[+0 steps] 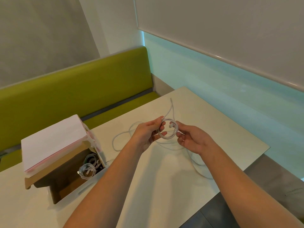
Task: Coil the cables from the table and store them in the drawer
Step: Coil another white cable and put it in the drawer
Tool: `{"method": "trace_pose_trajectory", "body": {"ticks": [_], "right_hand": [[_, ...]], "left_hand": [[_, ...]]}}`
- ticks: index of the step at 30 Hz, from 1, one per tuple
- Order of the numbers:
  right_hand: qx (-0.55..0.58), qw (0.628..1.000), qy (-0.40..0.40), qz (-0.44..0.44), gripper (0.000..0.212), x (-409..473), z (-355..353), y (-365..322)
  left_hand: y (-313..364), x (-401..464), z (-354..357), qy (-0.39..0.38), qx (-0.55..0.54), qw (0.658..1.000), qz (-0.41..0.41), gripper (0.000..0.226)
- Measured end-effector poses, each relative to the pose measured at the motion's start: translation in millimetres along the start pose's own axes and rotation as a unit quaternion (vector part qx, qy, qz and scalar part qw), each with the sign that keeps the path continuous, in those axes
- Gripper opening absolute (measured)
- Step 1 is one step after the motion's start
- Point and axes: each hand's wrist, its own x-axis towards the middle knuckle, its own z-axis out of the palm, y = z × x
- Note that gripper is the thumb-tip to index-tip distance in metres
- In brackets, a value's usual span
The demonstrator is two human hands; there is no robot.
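Observation:
A white cable (167,129) is partly wound into a small ring above the white table (222,129). My left hand (148,134) grips the ring's left side with curled fingers. My right hand (192,139) pinches its right side, with a connector end showing inside the ring. The cable's loose length trails over the table to the left (118,137) and down to the right, and one free end points up past the ring. The open drawer box (77,191) stands at the left with several coiled cables (87,171) in it.
A flat white and pink box (52,142) lies on top of the drawer's back part. A green bench (74,89) runs behind the table. The table's right edge drops to a dark floor (230,211). White wall panels rise behind.

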Motion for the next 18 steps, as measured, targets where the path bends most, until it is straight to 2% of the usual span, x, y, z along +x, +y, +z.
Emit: {"method": "trace_pose_trajectory", "body": {"ticks": [2,4,5,8,10,12,18], "right_hand": [[-0.01,1.0,-0.011,-0.001,0.008,-0.1,-0.9,-1.0],[0.0,1.0,-0.021,-0.02,0.023,-0.8,0.0,-2.1],[0.01,0.999,-0.033,-0.027,0.023,-2.5,1.5,-2.7],[0.0,0.996,-0.072,-0.049,0.014,-10.8,7.3,-5.2],[-0.07,0.992,-0.081,-0.073,0.032,-11.7,9.1,-5.0],[-0.15,0.981,-0.067,-0.103,0.042,-12.0,13.1,-4.4],[-0.199,0.96,0.022,-0.196,0.026,-13.2,18.0,-0.3]], "left_hand": [[-0.4,0.4,0.9,0.008,0.006,1.0,0.003,0.017],[-0.8,1.1,2.7,0.023,0.004,1.0,0.008,0.016],[-1.1,1.4,3.6,0.029,-0.001,1.0,0.011,0.015],[0.0,2.3,5.3,0.039,0.0,0.999,0.02,0.014],[0.7,2.9,6.5,0.046,0.012,0.999,0.022,0.017],[0.6,3.2,8.4,0.053,0.022,0.998,0.017,0.016],[-1.3,6.4,10.3,0.055,-0.017,0.998,0.004,0.023]]}}
